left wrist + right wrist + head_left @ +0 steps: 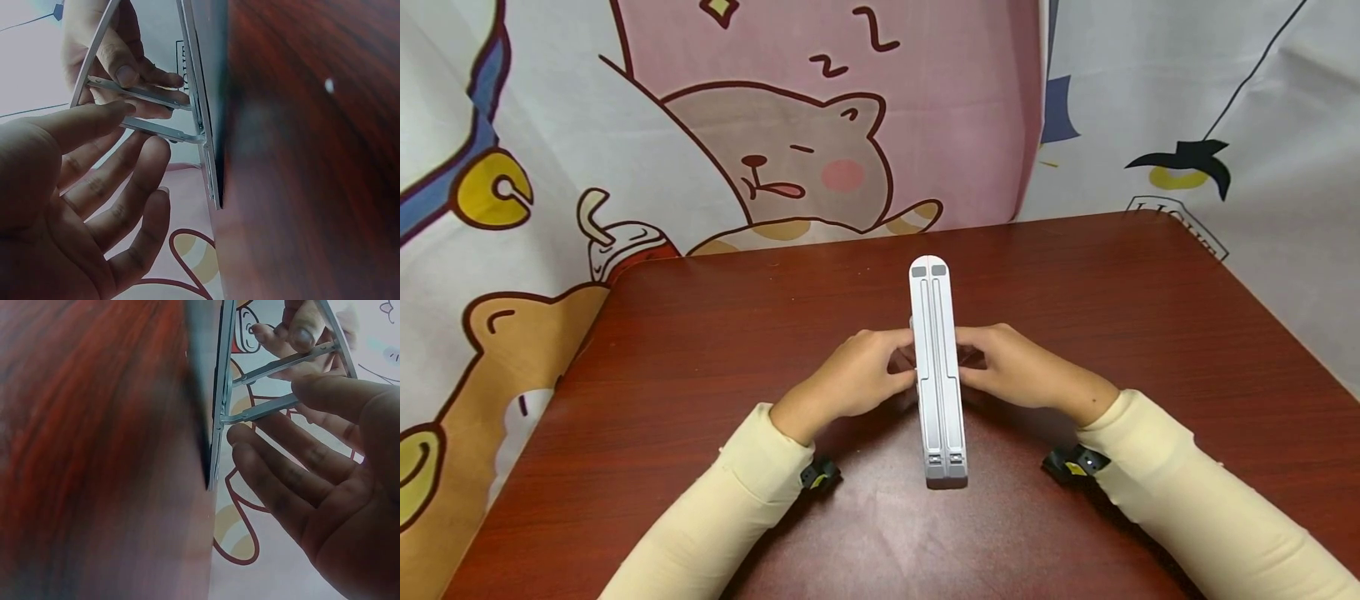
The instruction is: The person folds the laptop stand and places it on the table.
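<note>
A silver folding laptop stand [936,350] stands in the middle of the table, its two long rails side by side with grey pads at the far end. From its left side my left hand [859,375] pinches a thin metal strut [161,129] between thumb and index finger, the other fingers spread loosely. My right hand [1028,371] does the same from the right, thumb and fingers on a strut [269,408]. Both wrist views show the struts joining the lower rail to the slanted upper arm. The lower rail runs along close over the tabletop.
The dark red-brown wooden table [737,317] reaches back to a cartoon-printed cloth [970,108]. Cream sleeves cover both forearms, and a small black wrist camera [822,473] sits at the left cuff, another camera [1075,463] at the right.
</note>
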A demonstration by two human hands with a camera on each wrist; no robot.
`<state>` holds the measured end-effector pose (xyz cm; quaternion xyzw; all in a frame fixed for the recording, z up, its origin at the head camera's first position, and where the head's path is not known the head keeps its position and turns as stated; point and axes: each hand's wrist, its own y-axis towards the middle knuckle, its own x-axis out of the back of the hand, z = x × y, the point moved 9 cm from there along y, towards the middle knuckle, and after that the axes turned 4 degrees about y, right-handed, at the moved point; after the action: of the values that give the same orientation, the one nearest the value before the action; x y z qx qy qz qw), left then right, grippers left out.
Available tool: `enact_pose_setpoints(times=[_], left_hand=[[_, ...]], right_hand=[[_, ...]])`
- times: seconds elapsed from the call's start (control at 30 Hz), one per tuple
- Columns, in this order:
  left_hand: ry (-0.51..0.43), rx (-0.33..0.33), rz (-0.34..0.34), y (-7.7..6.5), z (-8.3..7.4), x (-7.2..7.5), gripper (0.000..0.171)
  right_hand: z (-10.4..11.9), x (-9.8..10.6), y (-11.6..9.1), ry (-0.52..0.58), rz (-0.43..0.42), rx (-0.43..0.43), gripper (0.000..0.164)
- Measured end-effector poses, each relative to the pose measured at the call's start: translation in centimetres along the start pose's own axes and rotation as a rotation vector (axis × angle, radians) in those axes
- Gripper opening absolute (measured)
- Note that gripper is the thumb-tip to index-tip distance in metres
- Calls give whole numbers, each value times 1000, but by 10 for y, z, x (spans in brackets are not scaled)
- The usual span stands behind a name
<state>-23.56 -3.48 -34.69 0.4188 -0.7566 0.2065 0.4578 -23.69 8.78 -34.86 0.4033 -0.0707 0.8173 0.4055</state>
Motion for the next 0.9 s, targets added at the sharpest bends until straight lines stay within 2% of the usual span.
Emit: enact_pose_setpoints(times=[0.9], left_hand=[[1,4,-10,1,1,0,28]], right_hand=[[0,-2,0,-6,24,11,39]])
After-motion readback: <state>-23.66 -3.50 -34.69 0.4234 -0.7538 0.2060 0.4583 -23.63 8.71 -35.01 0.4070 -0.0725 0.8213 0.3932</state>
